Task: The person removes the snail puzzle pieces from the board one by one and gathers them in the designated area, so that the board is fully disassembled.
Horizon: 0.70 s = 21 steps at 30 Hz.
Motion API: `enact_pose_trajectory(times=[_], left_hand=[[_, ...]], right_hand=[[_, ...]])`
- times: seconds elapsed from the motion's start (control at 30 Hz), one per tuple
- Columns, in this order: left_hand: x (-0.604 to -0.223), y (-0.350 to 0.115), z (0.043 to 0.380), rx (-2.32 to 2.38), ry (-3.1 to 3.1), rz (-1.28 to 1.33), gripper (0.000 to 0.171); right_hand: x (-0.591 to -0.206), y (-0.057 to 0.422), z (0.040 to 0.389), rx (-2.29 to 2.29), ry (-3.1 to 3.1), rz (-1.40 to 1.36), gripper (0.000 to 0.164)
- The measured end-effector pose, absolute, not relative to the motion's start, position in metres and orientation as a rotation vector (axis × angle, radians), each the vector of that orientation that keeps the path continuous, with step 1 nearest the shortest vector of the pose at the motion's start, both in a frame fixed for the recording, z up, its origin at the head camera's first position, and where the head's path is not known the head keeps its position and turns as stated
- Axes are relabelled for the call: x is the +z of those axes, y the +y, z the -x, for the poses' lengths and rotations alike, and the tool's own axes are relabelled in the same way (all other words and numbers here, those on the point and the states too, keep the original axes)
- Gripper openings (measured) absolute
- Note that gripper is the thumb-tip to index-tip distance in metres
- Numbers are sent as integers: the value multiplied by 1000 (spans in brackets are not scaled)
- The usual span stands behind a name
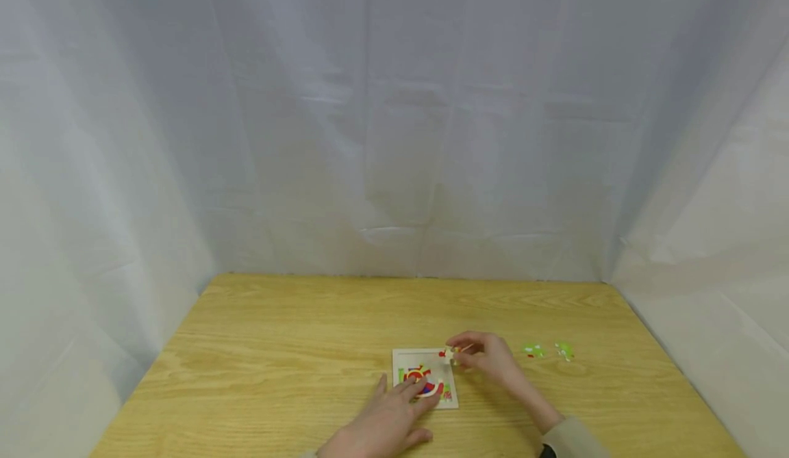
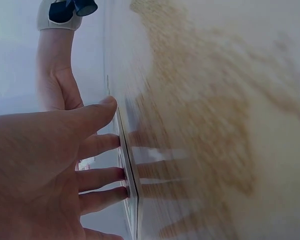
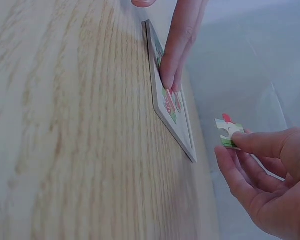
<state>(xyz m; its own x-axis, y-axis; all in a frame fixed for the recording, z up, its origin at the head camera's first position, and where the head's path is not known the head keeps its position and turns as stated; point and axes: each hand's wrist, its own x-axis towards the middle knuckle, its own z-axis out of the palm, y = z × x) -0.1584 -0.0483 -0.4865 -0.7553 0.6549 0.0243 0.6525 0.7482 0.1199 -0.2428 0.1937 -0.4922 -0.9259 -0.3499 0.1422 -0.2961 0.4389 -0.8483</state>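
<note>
A small square puzzle board (image 1: 425, 352) with a pale frame lies on the table, partly filled with red, yellow, blue and green pieces. My left hand (image 1: 388, 417) rests on its lower part, fingers spread and fairly straight, the fingertips (image 2: 121, 175) touching the pieces. Above the board's upper right corner, my right hand (image 1: 490, 361) pinches a puzzle piece (image 3: 230, 132) between thumb and fingers. That piece is white and green with a red bit, and it is held off the board. The left palm hides part of the assembled picture in the head view.
Two loose green-and-white puzzle pieces, one nearer (image 1: 533, 350) the right hand and one farther (image 1: 564, 351) right, lie on the wooden table (image 1: 277, 348). White sheeting (image 1: 394, 136) hangs behind the table and along both sides.
</note>
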Motion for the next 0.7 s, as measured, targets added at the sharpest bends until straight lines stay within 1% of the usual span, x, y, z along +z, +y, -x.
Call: enact_pose_trajectory(times=[0.33,0.7], left_hand=[[-487,-49,159,188,2891,-1072,58],[-490,-50,159,223,2902,-1089,59]], right_hand=[[-490,218,239,-1529,2676,542,21],[-493,260,233,-1599,2667,451,26]])
